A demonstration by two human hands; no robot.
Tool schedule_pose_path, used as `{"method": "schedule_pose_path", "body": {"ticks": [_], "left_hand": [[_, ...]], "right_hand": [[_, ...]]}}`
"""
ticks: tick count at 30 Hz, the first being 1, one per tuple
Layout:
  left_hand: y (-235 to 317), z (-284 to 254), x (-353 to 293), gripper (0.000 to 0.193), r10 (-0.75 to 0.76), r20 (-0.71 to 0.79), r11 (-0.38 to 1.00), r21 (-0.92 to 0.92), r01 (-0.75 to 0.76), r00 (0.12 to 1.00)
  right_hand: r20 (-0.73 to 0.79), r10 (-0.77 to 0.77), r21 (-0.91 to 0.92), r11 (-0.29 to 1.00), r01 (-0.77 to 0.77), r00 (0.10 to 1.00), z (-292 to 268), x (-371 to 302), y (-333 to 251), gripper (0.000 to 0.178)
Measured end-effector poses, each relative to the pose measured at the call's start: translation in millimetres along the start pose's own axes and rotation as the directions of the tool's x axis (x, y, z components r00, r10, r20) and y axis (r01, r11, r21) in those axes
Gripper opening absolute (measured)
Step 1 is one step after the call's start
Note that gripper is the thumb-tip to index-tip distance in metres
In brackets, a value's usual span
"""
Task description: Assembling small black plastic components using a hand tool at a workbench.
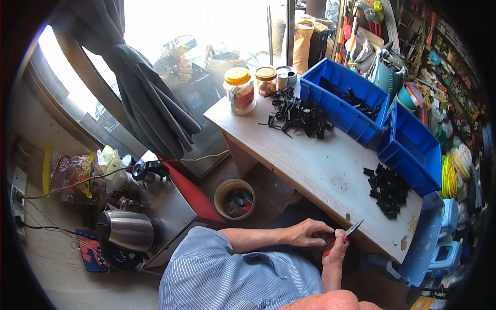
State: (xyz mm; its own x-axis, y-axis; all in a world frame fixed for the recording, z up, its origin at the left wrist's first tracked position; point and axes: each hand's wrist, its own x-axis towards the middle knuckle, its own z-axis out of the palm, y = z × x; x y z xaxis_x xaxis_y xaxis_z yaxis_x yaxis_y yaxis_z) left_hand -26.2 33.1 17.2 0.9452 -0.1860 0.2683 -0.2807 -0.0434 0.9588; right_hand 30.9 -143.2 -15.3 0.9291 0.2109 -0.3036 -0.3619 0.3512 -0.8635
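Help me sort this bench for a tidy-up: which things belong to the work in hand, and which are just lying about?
In use:
- red-handled cutter, in the right hand
- left hand, at the cutter
- black parts, far pile and near pile
- blue bin with more black parts

Lying about:
- jars
- kettle
- bucket
- snack bag
- empty blue bin

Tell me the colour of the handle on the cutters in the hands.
Red, seen in the head view: the cutters in the right hand, beside the left hand.
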Motion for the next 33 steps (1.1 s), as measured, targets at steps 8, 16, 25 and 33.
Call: {"method": "schedule_pose_path", "body": {"ticks": [8,16,25,33], "left_hand": [[3,17,4,0.031,0.242,-0.119,0.930,0.310,-0.196,0.963],[3,27,1,0.023,0.122,-0.299,0.943,0.332,-0.016,0.946],[19,7,44,0.017,-0.157,-0.535,0.965,-0.260,0.015,0.830],[5,19,55,0.017,-0.234,-0.471,0.931,-0.361,0.056,0.851]], "right_hand": [[-0.010,0.019,-0.077,0.997,-0.019,1.000,9,-5,-11,0.014],[-0.098,0.169,-0.064,0.982,-0.175,0.981,9,-11,-15,0.018],[0.031,0.237,-0.144,0.962,-0.231,0.971,32,-16,-25,0.024],[0.080,0.241,-0.255,0.943,-0.213,0.967,36,-26,-28,0.033]]}}
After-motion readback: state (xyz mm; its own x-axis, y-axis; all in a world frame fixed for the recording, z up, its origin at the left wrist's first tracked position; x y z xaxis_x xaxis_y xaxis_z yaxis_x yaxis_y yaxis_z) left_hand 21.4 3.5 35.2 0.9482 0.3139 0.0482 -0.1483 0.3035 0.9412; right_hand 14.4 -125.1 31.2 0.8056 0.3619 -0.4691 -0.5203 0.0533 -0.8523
